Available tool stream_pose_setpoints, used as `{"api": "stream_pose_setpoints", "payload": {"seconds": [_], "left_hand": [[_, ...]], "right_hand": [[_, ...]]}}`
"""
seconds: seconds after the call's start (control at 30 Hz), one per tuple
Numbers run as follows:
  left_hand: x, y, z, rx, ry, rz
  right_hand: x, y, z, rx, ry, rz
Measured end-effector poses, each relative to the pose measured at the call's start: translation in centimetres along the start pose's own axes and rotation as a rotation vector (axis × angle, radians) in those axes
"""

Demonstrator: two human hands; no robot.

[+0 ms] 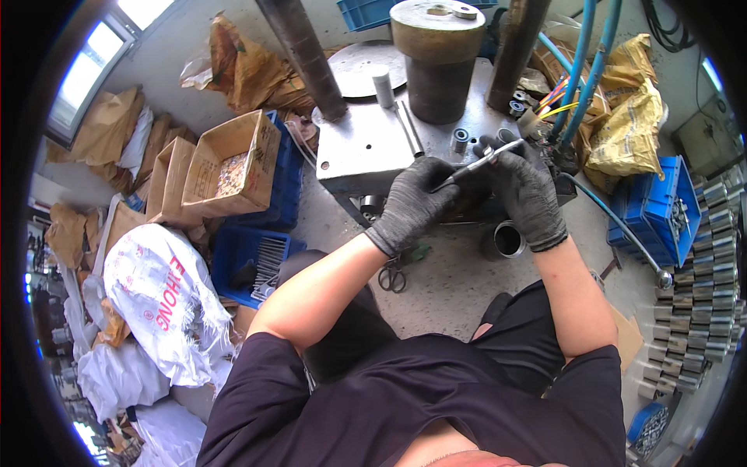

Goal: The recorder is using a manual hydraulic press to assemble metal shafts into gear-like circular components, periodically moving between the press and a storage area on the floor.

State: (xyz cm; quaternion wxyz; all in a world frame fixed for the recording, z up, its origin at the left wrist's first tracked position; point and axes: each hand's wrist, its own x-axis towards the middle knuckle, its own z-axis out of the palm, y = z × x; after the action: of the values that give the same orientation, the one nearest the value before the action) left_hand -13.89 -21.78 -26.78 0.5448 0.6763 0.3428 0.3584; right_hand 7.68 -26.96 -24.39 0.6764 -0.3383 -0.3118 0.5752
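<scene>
Both my hands wear dark grey gloves and hold a slim metal rod (476, 163) at a slant in front of the press table's edge. My left hand (416, 194) closes on the rod's lower left end. Near its upper right end, my right hand (531, 191) has its fingers wrapped round it; a small ring or collar seems to sit there, too small to make out. Just beyond the rod, a short metal bushing (461, 138) stands on the steel press table (350, 163). A longer metal bar (408, 128) lies left of it, beside an upright pale cylinder (383, 87).
The thick press ram (440, 58) rises behind between two steel columns. Cardboard boxes (229, 167) and a blue bin of rods (253, 261) are on the left. Blue hoses (587, 70), a blue crate (661, 210) and stacked metal cylinders (700, 288) stand right. Scissors (392, 279) lie below.
</scene>
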Motion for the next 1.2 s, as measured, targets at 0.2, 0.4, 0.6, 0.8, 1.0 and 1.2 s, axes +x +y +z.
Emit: {"api": "stream_pose_setpoints", "payload": {"seconds": [0.2,0.4,0.6,0.8,1.0,1.2], "left_hand": [[0.0,-0.5,-0.5,0.284,-0.074,0.231],[3.4,-0.9,-6.4,0.898,0.105,0.272],[4.7,-7.6,-16.9,1.280,0.262,-0.171],[3.7,-7.3,-14.8,1.361,0.079,-0.168],[-0.4,-4.6,-9.9,1.325,-0.137,0.057],[-2.8,-2.4,-5.8,0.686,-0.394,0.329]], "right_hand": [[-1.6,0.5,1.9,-0.149,0.026,0.378],[-2.3,0.1,-1.3,-0.593,-0.032,0.331],[-3.7,-0.2,-8.0,-0.931,-0.138,0.361],[-9.0,-6.2,-17.2,-1.061,-0.101,0.579],[-18.9,-0.8,-34.1,-0.705,0.603,0.408],[-36.9,9.2,-42.3,-0.338,1.063,0.268]]}}
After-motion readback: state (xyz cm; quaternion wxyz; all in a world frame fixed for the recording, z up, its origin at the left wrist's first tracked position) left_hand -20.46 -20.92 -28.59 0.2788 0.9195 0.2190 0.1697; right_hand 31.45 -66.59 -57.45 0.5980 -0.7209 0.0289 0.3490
